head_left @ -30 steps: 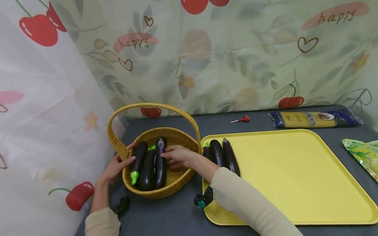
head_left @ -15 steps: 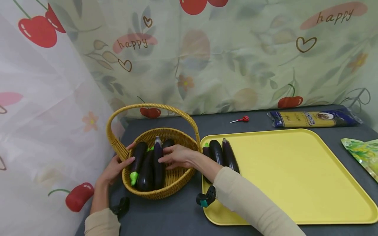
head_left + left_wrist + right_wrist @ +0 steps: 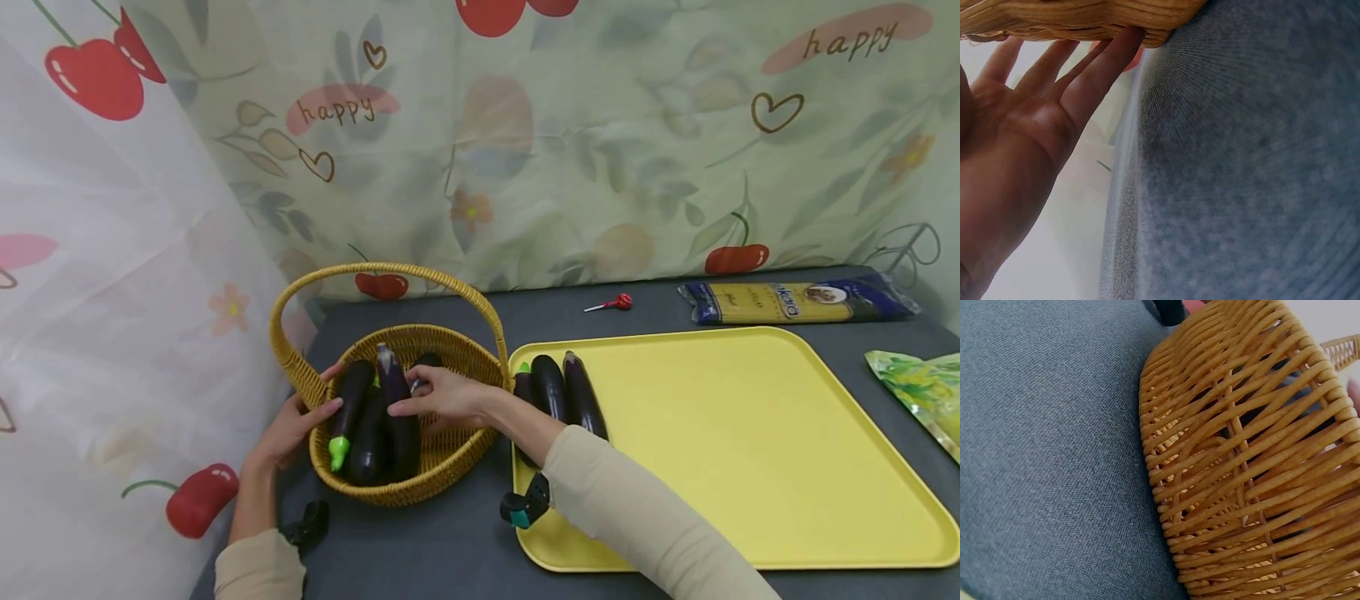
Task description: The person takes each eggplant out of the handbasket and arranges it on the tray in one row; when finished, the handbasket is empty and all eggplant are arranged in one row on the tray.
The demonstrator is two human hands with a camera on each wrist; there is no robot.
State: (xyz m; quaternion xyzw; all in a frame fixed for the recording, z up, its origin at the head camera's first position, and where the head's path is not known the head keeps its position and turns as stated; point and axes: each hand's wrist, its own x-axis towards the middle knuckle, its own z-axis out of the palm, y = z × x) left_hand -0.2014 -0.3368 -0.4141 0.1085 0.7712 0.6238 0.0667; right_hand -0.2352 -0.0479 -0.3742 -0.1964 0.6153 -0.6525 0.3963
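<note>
In the head view a wicker basket (image 3: 446, 475) with a tall handle holds several dark eggplants. My left hand (image 3: 288, 425) holds the basket's left side, its thumb over the rim by an eggplant (image 3: 352, 396) with a bright green cap. Seen from the left wrist, the fingers (image 3: 1100, 78) of that hand reach straight up against the wicker. Inside the basket, my right hand (image 3: 442, 396) grips an eggplant (image 3: 401, 442), thumb across its front. Behind those fingers another eggplant (image 3: 429, 359) is partly hidden. The right wrist view shows mainly the basket's woven wall (image 3: 1254, 469).
A yellow tray (image 3: 735, 450) lies right of the basket, with three eggplants (image 3: 581, 396) along its left edge. Farther back are a red lollipop (image 3: 618, 302) and a pasta packet (image 3: 798, 302). A green-yellow bag (image 3: 922, 392) lies at the right.
The top of the gripped eggplant has swung left, leaning over its neighbour, and the right fingers have shifted slightly left with it. Another eggplant now shows behind that hand. The left hand stays put.
</note>
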